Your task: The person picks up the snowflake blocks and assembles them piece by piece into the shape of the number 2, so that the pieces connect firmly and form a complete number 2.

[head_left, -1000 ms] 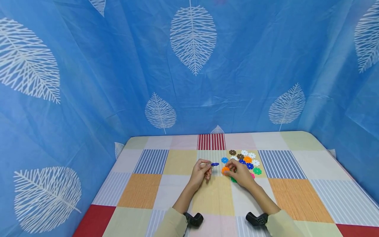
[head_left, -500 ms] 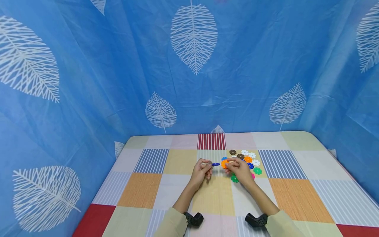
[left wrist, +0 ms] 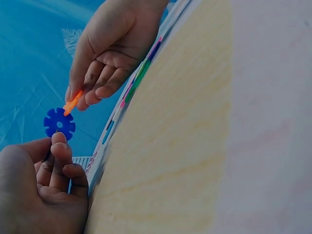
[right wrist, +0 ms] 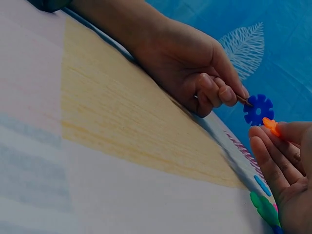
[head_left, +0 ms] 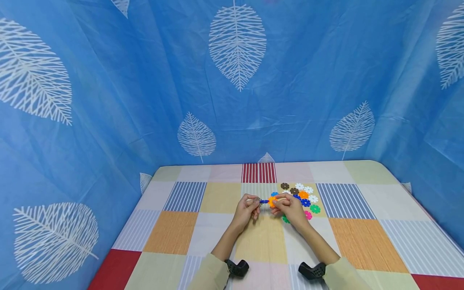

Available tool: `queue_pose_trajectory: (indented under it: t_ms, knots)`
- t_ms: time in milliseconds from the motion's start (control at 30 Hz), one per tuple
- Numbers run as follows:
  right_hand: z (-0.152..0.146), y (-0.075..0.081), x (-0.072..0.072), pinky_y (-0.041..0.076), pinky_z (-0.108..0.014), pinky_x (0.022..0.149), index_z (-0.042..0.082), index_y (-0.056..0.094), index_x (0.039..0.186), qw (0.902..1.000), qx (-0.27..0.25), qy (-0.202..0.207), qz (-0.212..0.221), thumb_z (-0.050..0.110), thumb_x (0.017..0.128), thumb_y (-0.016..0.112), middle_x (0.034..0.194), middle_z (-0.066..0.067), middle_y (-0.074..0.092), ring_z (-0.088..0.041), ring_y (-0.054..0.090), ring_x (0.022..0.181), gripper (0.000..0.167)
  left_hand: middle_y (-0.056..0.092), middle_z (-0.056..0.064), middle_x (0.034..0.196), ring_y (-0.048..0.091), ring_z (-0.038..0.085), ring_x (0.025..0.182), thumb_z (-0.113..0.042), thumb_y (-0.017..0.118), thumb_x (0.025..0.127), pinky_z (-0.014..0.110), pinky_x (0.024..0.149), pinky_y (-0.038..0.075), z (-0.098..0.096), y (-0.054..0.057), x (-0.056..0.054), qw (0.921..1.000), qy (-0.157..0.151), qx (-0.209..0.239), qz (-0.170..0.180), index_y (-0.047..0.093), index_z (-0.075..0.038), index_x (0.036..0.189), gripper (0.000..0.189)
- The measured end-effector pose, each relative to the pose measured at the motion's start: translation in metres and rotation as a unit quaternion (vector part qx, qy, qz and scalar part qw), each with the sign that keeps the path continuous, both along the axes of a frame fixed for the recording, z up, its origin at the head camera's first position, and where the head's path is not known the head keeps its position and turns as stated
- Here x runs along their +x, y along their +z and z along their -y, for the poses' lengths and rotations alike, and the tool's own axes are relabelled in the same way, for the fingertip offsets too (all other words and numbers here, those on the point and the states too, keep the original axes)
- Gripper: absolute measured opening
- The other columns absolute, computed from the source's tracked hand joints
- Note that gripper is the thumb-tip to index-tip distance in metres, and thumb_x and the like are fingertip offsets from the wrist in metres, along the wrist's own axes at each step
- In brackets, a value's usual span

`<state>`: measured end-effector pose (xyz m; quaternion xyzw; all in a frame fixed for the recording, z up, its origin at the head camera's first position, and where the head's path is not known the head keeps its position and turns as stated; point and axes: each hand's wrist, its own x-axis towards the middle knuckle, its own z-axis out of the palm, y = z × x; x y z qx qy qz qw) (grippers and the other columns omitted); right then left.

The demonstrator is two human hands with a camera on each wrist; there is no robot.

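Note:
My left hand (head_left: 245,212) pinches a thin brown notched plastic disc (right wrist: 241,100) between thumb and fingertips. Joined to the brown one is a dark blue notched disc (left wrist: 59,124), standing out past the fingertips toward the right. Opposite it, my right hand (head_left: 293,210) pinches an orange notched disc (head_left: 272,202) between thumb and index finger. Both wrist views have the orange disc edge-on, right at the rim of the blue disc. The two hands are close together over the table, and the brown disc is mostly hidden by the left fingers.
Beyond and beside the right hand lie several loose notched discs, among them a brown one (head_left: 284,186), a white one (head_left: 313,199), a green one (head_left: 315,209) and a pink one (head_left: 308,215). A patchwork cloth (head_left: 261,241) covers the table; a blue leaf-print curtain (head_left: 282,80) hangs behind.
The right hand has lifted the orange disc off the table and carried it left to the blue disc's edge. The left hand has barely moved.

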<state>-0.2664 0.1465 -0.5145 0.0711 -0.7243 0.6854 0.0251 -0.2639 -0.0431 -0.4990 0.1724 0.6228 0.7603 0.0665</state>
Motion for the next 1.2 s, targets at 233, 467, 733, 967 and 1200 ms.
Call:
queue_pose_trajectory:
  t_ms: [233,467,733,967,1200]
  knots:
    - [0.001,0.000,0.002,0.055,-0.036,0.060,-0.012,0.054,0.107,0.9998,-0.019,0.011,0.003,0.003,0.087,0.062,0.076,-0.018,0.066,-0.024,0.066,0.062,0.026,0.049,0.008,0.063,0.042,0.010,0.045,0.004,0.045,0.094,0.019,0.041,0.037,0.001,-0.001,0.002,0.9999,-0.004,-0.013,-0.009,0.039,0.016,0.108,0.020]
    - [0.001,-0.004,0.003,0.055,-0.036,0.058,-0.016,0.053,0.103,0.9988,-0.042,0.024,-0.008,-0.001,0.086,0.061,0.074,-0.020,0.065,-0.021,0.065,0.059,0.024,0.048,0.011,0.064,0.040,0.011,0.046,0.006,0.044,0.094,0.019,0.042,0.036,-0.001,-0.002,0.003,0.9996,-0.007,-0.019,-0.019,0.038,0.017,0.107,0.019]
    - [0.002,0.002,0.004,0.055,-0.039,0.058,-0.017,0.054,0.103,0.9986,-0.039,0.035,-0.012,-0.003,0.086,0.060,0.078,-0.030,0.063,-0.025,0.065,0.060,0.023,0.049,0.013,0.064,0.041,0.011,0.045,0.006,0.045,0.093,0.018,0.041,0.037,0.000,-0.002,0.003,0.9998,-0.003,-0.016,-0.015,0.039,0.017,0.107,0.018]
    - [0.003,0.003,0.003,0.055,-0.037,0.057,-0.009,0.058,0.107,0.9995,-0.018,0.002,-0.027,0.000,0.086,0.061,0.076,-0.021,0.065,-0.022,0.064,0.059,0.024,0.052,0.008,0.063,0.044,0.009,0.043,0.001,0.046,0.094,0.019,0.040,0.039,0.000,-0.003,0.000,0.9999,-0.003,0.000,-0.011,0.040,0.016,0.110,0.022]
    - [0.005,0.010,0.006,0.054,-0.036,0.053,-0.010,0.061,0.107,0.9977,-0.001,0.022,-0.063,0.000,0.085,0.063,0.073,-0.021,0.064,-0.024,0.062,0.056,0.024,0.060,0.033,0.081,0.058,0.017,0.057,-0.008,0.048,0.096,0.026,0.058,0.050,-0.001,0.001,0.001,0.9995,0.001,-0.029,-0.012,0.044,0.014,0.120,0.033]
